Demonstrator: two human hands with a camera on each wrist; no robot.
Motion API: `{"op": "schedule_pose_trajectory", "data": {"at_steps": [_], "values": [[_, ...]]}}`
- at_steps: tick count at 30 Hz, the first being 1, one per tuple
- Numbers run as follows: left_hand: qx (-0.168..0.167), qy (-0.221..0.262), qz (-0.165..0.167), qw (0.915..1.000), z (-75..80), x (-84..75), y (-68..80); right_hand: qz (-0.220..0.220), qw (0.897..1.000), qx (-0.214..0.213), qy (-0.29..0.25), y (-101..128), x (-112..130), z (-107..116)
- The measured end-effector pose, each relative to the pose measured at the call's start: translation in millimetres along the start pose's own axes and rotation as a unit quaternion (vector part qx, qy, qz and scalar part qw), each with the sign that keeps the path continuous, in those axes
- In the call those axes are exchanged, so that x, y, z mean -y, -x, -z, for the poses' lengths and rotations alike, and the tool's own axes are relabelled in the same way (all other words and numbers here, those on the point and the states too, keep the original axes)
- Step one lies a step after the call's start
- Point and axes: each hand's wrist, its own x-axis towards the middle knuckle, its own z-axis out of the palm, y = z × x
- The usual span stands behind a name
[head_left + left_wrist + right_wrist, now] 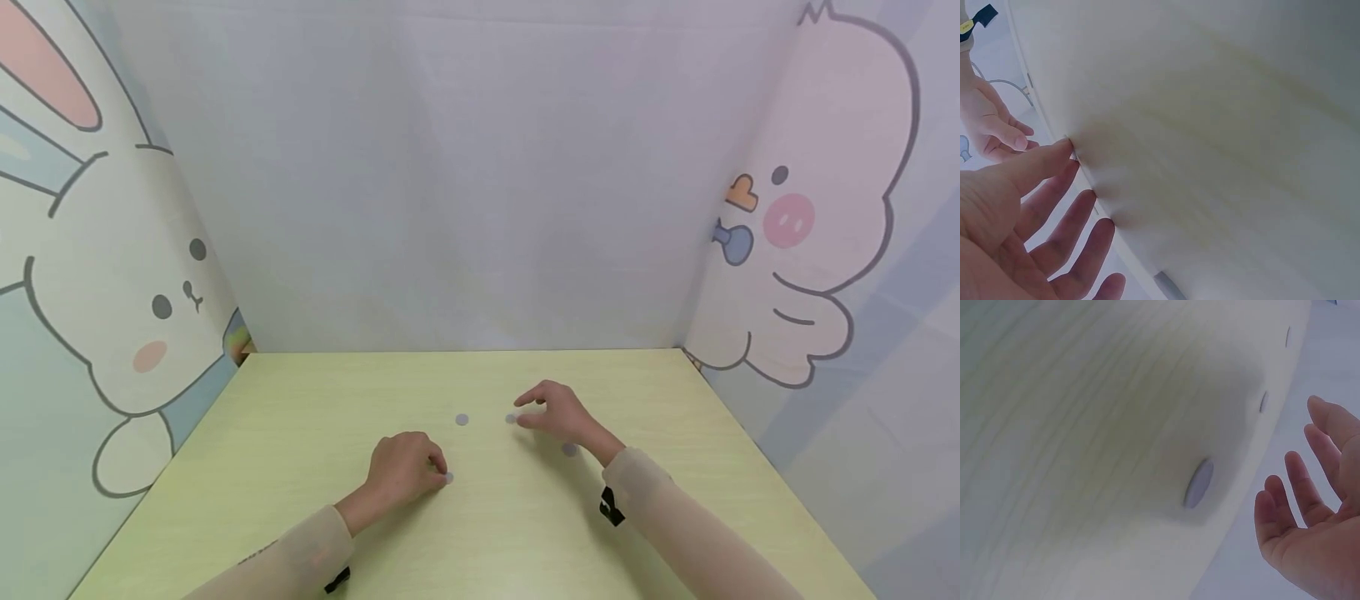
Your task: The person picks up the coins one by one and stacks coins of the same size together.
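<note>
My left hand (pixel 405 468) is low over the table, left of the middle. Its thumb and index finger pinch a small round grey disc (pixel 449 477) at the tabletop; in the left wrist view the fingertips mostly hide it. My right hand (pixel 555 412) hovers farther back and to the right, its fingers apart and loosely bent with nothing between them. Just by its thumb tip lies a second grey disc (pixel 511 418). Another disc (pixel 462 420) lies to the left of that one. Below the right wrist is one more disc (pixel 570 449), seen large as a flat disc (pixel 1199 483) in the right wrist view.
The pale yellow wooden table (pixel 337 392) reaches back to a plain light curtain (pixel 450 183). Side curtains carry a printed rabbit (pixel 112 333) on the left and a printed chick (pixel 832 167) on the right. Black straps show at both sleeves.
</note>
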Motion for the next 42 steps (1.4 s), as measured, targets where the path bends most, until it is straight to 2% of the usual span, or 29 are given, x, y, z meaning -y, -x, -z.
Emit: {"op": "schedule_pose_trajectory", "data": {"at_steps": [4, 7, 19, 26, 34, 42], "values": [[0.0, 0.001, 0.0, 1.0, -0.6, 0.4, -0.2, -0.037, 0.999, 0.0, -0.012, -1.6, -4.9, -1.7], [-0.001, 0.001, -0.001, 1.0, -1.5, 0.7, -0.5, -0.048, 0.999, 0.001, -0.016, -3.0, -8.0, -4.2], [-0.002, 0.0, 0.003, 1.0, -1.7, 0.4, 0.4, -0.027, 1.0, 0.015, 0.006, -14.1, -16.2, -17.5], [-0.005, -0.001, 0.005, 1.0, -2.9, 2.4, 0.1, -0.039, 0.999, 0.017, 0.016, -17.1, -16.0, -22.0], [-0.001, -0.001, 0.005, 1.0, -4.0, 3.0, -0.5, -0.044, 0.999, 0.011, 0.008, -17.1, -15.9, -24.4], [-0.005, 0.009, 0.004, 0.9999, -2.6, 1.9, 0.4, -0.038, 0.999, -0.002, 0.029, -17.7, -15.2, -26.2]]}}
